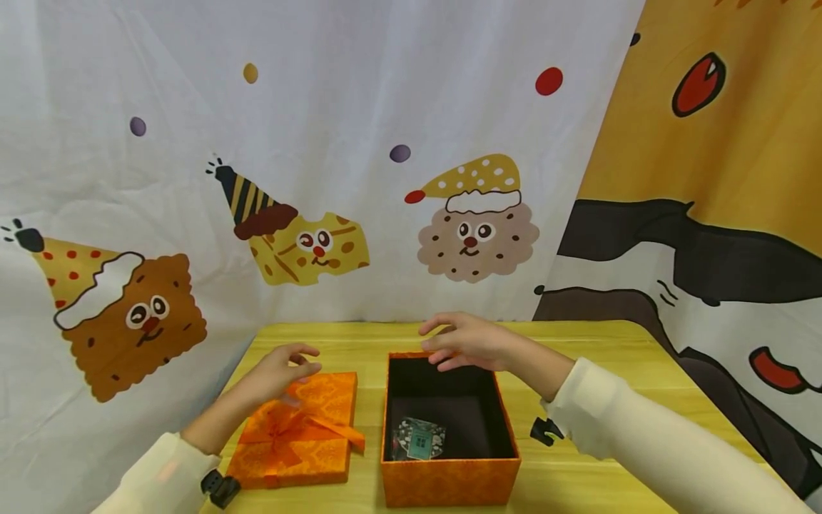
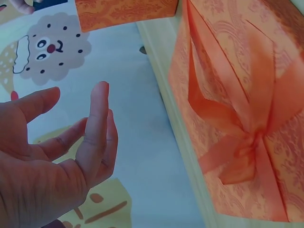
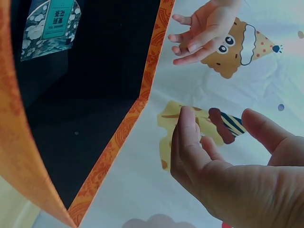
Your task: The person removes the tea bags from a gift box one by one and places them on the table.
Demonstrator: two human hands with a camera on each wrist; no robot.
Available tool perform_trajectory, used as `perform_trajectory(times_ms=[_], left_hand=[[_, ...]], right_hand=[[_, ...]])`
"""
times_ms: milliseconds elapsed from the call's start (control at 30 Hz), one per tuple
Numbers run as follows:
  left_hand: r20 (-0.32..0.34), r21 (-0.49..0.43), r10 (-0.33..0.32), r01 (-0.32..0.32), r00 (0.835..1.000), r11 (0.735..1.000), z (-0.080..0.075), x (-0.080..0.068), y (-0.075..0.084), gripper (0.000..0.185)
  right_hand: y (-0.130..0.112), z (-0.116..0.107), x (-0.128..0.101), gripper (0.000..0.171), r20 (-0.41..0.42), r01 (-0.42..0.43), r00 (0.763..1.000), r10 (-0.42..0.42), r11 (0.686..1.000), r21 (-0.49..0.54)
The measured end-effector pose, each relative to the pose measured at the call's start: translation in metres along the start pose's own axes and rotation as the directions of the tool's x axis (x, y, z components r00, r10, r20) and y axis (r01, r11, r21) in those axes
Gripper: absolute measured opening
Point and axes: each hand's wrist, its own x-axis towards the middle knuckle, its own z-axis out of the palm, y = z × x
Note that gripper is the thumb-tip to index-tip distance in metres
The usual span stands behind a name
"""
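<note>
An open orange box [image 1: 449,480] with a dark inside stands on the yellow table [image 1: 616,357]. A small patterned packet with a teal label [image 1: 418,437] lies in its near left corner, also seen in the right wrist view [image 3: 50,21]. The orange lid with a ribbon bow [image 1: 295,432] lies flat to the box's left; the left wrist view shows it close up [image 2: 242,109]. My left hand [image 1: 282,368] hovers over the lid's far edge, fingers relaxed, holding nothing. My right hand [image 1: 459,341] hovers over the box's far rim [image 3: 152,61], fingers loosely spread and empty.
A white cloth printed with cartoon biscuits [image 1: 472,235] hangs right behind the table. A yellow, black and white cloth [image 1: 706,214] hangs at the right. Small black clips sit at both wrists [image 1: 546,430].
</note>
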Motion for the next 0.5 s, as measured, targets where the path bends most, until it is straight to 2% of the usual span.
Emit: perform_trajectory(times_ms=[500], left_hand=[[0.013,-0.019,0.014,-0.014,1.000,1.000,0.019,0.008,0.019,0.047]], right_hand=[[0.010,-0.016,-0.014,0.050,-0.015,0.010,1.000,-0.009,1.000,0.010]])
